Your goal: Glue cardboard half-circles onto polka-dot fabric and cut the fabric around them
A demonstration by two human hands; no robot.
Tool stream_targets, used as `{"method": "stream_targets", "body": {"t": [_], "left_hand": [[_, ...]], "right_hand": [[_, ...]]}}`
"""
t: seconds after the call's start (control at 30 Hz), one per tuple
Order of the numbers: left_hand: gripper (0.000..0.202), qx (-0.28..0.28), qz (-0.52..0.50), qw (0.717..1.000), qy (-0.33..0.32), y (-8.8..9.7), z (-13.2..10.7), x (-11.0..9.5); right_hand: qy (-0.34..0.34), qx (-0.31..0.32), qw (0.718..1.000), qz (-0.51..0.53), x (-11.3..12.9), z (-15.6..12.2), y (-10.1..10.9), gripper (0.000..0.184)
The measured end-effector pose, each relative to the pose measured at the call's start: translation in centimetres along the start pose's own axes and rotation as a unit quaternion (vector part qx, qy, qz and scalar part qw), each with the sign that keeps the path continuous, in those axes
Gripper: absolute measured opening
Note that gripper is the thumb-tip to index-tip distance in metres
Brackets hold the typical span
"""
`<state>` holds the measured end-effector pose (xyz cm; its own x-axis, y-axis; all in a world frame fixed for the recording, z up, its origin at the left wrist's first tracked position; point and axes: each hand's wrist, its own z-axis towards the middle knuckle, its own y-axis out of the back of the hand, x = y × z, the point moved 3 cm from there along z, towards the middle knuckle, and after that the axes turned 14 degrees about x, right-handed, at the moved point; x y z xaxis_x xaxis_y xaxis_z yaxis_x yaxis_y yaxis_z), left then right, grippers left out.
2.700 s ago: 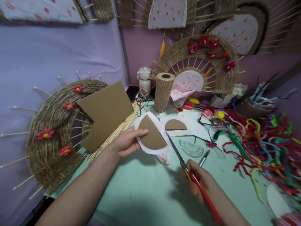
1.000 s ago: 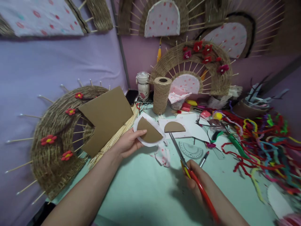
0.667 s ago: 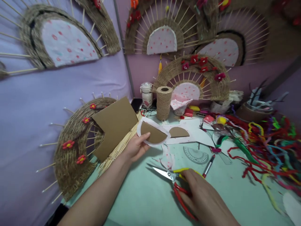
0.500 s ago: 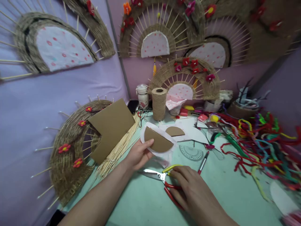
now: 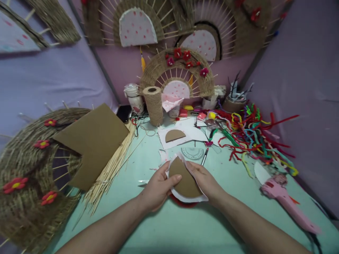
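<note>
Both of my hands hold a brown cardboard half-circle (image 5: 185,181) backed by a white sheet whose edge shows all round it. My left hand (image 5: 160,185) grips its left side, thumb flat on the cardboard. Along the upper right edge, my right hand (image 5: 205,178) has its fingers closed on the white margin. Beneath them the scissors (image 5: 143,181) lie on the table, mostly hidden; blade tips show at the left and a red handle below the cardboard. Just beyond are a clear protractor (image 5: 192,153) and a pen (image 5: 204,156).
A pink glue gun (image 5: 286,201) lies at the right, near tangled pipe cleaners (image 5: 243,130). Thin sticks (image 5: 113,169) and a cardboard sheet (image 5: 95,141) lie at the left. A twine spool (image 5: 153,107) stands at the back, near another cardboard half-circle (image 5: 175,135) on white paper.
My right hand has let go of the scissors, which now lie on the table, and has taken the half-circle's right edge. The half-circle has turned and come nearer. The view has swung right.
</note>
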<state>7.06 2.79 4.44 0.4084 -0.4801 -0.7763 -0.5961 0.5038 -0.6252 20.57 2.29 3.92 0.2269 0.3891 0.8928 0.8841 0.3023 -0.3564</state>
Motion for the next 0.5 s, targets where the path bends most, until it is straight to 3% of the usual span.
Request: {"method": "stream_targets", "body": {"t": [0.17,0.33,0.5], "left_hand": [[0.041,-0.025,0.053,0.998,0.0,0.36,-0.09,0.05],[0.043,-0.041,0.116,0.992,0.002,0.74,0.06,0.04],[0.043,-0.045,0.142,0.989,0.015,0.95,0.12,-0.06]], "right_hand": [[0.043,-0.01,0.989,-0.138,0.02,-0.16,0.37,0.047],[0.081,-0.014,0.933,-0.351,0.08,-0.12,0.23,0.038],[0.074,-0.018,0.907,-0.415,-0.08,0.03,0.34,0.032]]}}
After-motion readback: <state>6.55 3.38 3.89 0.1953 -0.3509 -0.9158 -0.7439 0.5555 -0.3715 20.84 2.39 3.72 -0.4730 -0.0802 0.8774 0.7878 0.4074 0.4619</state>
